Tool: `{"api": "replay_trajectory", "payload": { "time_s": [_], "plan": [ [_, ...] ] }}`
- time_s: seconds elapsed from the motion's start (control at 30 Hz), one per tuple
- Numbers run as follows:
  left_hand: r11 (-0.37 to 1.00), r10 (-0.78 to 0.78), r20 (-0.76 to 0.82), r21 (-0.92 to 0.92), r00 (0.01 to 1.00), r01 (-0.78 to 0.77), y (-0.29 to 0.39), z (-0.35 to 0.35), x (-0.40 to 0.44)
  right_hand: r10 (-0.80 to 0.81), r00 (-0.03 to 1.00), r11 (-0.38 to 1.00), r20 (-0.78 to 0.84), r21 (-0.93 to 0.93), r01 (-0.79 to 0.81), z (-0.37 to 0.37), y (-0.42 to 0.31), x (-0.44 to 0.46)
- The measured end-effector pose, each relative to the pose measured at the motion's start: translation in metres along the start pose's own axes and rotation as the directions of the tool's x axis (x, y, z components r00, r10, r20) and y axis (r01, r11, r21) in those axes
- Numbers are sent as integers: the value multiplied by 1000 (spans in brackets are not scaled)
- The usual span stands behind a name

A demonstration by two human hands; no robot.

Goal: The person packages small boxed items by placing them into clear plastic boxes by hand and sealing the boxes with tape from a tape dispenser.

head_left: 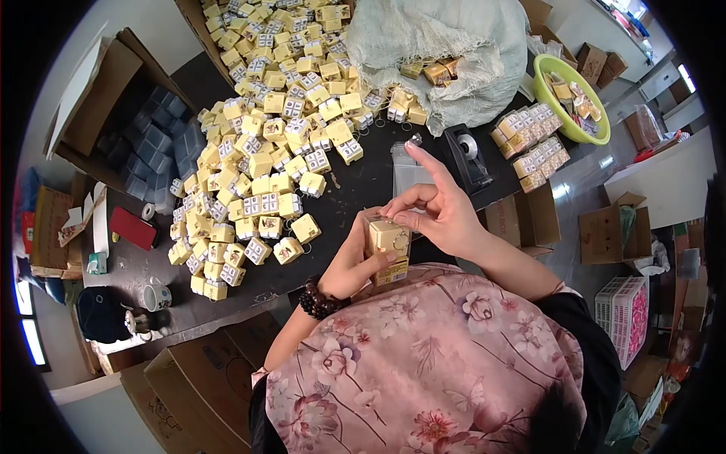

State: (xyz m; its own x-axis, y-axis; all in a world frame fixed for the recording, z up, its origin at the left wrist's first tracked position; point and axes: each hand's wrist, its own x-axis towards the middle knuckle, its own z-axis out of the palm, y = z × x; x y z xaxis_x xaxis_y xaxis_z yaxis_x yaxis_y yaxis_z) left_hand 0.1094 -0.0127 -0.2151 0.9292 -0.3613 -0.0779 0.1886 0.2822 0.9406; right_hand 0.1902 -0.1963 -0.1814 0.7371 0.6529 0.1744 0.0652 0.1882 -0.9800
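Observation:
My left hand (354, 261) is wrapped round a small clear-fronted box (389, 253) with a pale yellow cube and a metal ring inside. At the top edge of that box, my right hand (435, 208) has its thumb and middle finger pinched together, while its index finger points up and away. Whether a flap lies between those fingertips is too small to tell. Beyond my hands lies a clear plastic case (408, 170), beside a black tape dispenser (469, 159). Many small yellow and white cubes (261, 163) with key rings are heaped to the left.
A white woven sack (446, 38) lies at the back. Stacked packed boxes (529, 140) and a green basin (601, 135) are on the right. At left are a carton of clear cases (155, 144), a red object (134, 228) and a mug (156, 295).

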Motion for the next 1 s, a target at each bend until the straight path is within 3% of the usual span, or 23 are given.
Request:
{"api": "replay_trajectory", "payload": {
  "time_s": [0.3,0.37,0.4,0.47,0.5,0.6,0.67,0.73,0.8,0.87,0.9,0.93,0.97,1.0],
  "plan": [
    [999,31,-14,-6,999,-31,2,5,2,-21,998,996,51,-86,25,0,0,-8],
    [939,90,-20,-330,996,-92,-2,5,3,-79,993,978,88,-184,94,6,-1,-11],
    [939,89,-21,-331,996,-91,-5,4,4,-133,983,947,129,-277,164,8,-2,-12],
    [990,89,-125,-102,988,-102,-9,2,6,-146,978,936,148,-299,185,5,6,-12],
    [990,89,-124,-101,988,-102,-13,0,7,-159,973,925,168,-318,206,3,10,-12],
    [995,60,-160,-70,985,-72,-19,-2,6,-234,949,906,211,-308,291,4,18,-12],
    [956,-61,-208,-293,976,-3,-14,4,6,-249,945,902,212,-305,306,2,30,-14],
    [947,-38,-198,-321,980,-28,-10,8,6,-268,939,897,216,-301,325,4,30,-12],
    [935,-23,-189,-352,982,-46,-8,8,4,-178,984,984,-7,1,178,12,24,-14],
    [967,92,-235,-210,968,-143,-5,2,5,-136,989,989,-61,47,139,7,22,-17],
    [979,180,-275,-44,944,-200,-5,-3,7,-92,990,990,-111,93,102,3,17,-17],
    [979,181,-276,-44,944,-201,-4,-3,5,-33,997,999,-66,5,33,-2,7,-16],
    [971,236,-323,114,916,-210,0,-1,2,-33,997,999,-67,5,34,0,-1,-15],
    [941,297,-357,269,886,-207,3,0,2,128,991,991,26,34,-129,1,-7,-15]
  ]
}}
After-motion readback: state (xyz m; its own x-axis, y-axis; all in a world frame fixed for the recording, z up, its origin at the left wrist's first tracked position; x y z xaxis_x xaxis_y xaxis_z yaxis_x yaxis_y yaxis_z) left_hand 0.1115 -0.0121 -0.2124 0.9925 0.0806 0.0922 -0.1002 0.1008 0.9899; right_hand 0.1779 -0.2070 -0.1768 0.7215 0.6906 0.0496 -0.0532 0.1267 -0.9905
